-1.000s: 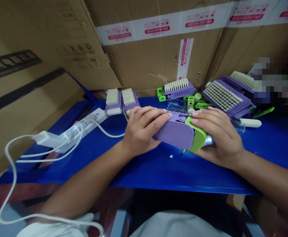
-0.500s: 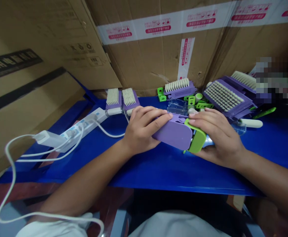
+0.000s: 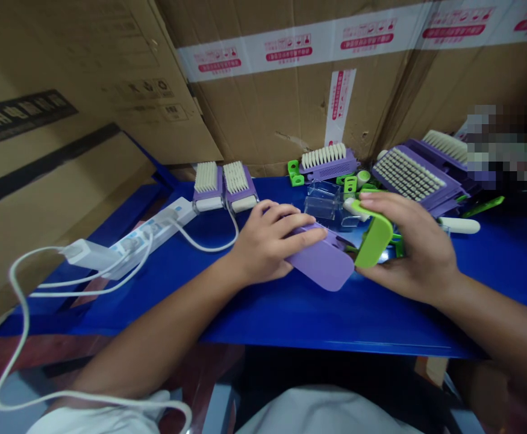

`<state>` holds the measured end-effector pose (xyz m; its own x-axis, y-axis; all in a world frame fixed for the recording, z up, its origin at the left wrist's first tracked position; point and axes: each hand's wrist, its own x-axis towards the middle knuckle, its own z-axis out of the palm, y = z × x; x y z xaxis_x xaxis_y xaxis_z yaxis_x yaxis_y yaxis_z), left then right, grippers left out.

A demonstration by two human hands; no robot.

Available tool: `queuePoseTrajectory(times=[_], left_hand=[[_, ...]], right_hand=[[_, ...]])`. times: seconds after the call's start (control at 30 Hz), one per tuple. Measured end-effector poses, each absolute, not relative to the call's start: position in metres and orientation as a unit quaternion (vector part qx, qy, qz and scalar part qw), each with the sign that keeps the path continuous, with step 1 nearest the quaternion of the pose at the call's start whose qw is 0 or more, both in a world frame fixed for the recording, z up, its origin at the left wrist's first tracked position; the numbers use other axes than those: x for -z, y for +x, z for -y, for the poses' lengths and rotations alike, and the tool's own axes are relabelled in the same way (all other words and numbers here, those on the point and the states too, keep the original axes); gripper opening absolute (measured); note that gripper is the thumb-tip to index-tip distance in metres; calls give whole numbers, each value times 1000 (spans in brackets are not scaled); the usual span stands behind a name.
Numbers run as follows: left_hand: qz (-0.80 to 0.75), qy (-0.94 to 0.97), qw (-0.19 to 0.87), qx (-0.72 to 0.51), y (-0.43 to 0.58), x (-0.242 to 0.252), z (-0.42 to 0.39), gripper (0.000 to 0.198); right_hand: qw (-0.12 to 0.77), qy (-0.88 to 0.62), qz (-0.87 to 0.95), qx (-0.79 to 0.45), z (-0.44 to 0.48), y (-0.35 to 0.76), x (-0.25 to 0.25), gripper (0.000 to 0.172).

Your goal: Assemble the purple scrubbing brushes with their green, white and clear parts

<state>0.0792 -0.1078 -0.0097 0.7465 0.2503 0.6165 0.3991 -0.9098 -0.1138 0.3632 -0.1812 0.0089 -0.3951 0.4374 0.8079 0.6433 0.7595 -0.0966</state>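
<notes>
My left hand (image 3: 272, 244) is closed around a purple plastic brush body (image 3: 324, 259) with rounded corners, its fingers over the top edge. In my right hand (image 3: 419, 250) is a bright green plastic end piece (image 3: 375, 238), gripped between the thumb and fingers. A small gap shows between the green piece and the purple body, with a dark thin part between them near the top. The underside of the purple body is hidden from me. Behind the hands lie clear plastic boxes (image 3: 321, 205).
Two purple brushes with pale bristles (image 3: 206, 178) stand behind my left hand. Another brush (image 3: 329, 161) and stacked bristle plates (image 3: 410, 175) lie at the back right, among green parts (image 3: 296, 173). A white power strip (image 3: 150, 232) with cables is left on the blue table (image 3: 263, 319). Cardboard boxes (image 3: 281, 114) rise behind.
The green end piece has come away from the purple body, moving right and slightly up with my right hand. The purple body has tilted down at its right end.
</notes>
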Motion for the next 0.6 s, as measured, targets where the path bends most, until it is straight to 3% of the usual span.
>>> queuePoseTrajectory(times=[0.1, 0.2, 0.37, 0.6], left_hand=[[222, -924, 77, 302, 83, 14, 108, 55], [223, -918, 99, 314, 83, 15, 105, 52], [246, -906, 107, 328, 82, 13, 107, 53], [279, -908, 27, 311, 86, 17, 110, 58]], right_hand=[[403, -339, 845, 92, 179, 370, -14, 70], [375, -318, 868, 68, 176, 370, -10, 71], [373, -307, 874, 43, 174, 365, 0, 71], [353, -321, 879, -7, 174, 369, -8, 75]])
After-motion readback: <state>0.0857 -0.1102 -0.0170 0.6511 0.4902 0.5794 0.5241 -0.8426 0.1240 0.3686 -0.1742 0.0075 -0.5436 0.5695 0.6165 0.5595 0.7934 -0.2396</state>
